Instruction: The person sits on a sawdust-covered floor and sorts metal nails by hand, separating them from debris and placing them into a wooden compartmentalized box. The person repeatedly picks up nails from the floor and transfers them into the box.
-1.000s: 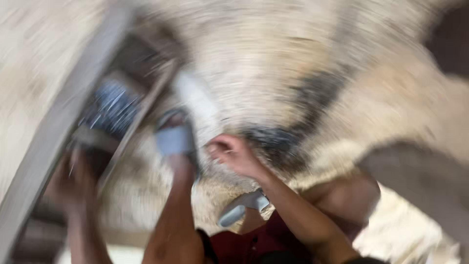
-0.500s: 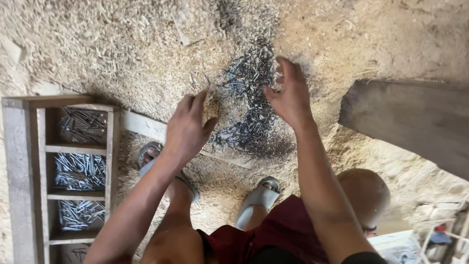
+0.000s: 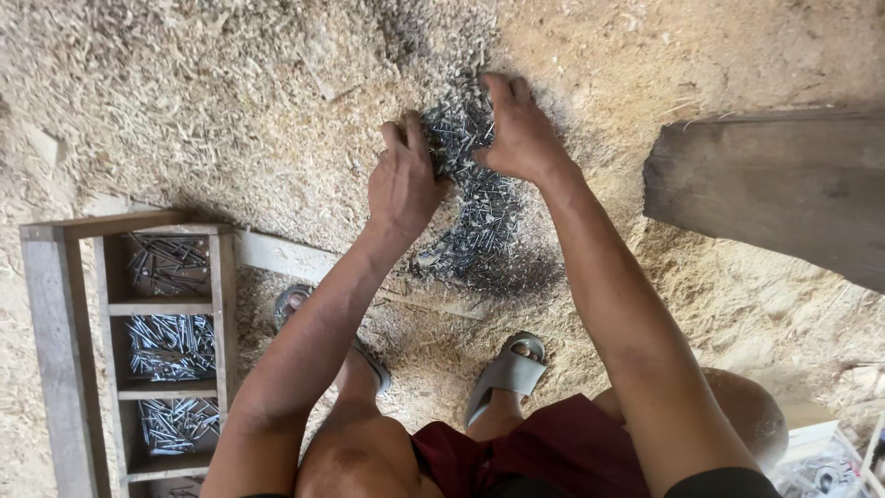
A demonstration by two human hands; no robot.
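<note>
A dark pile of loose metal nails (image 3: 479,212) lies on the sawdust-covered ground in front of me. My left hand (image 3: 404,180) presses into the pile's left side, its fingers curled around nails. On the right side my right hand (image 3: 518,129) cups the upper part of the pile, palm toward the left hand. A bunch of nails is gathered between the two hands. Below, my feet in grey sandals (image 3: 505,373) stand on the sawdust.
A wooden tray (image 3: 64,304) with several compartments of sorted nails stands at the lower left. A thick wooden plank (image 3: 774,194) lies at the right. A light wooden strip (image 3: 286,258) runs beside the tray. Sawdust covers the ground.
Both hands have dropped from hovering over the pile into the nails and drawn together, scooping a bunch between them. The view has steadied after the blur one second ago.
</note>
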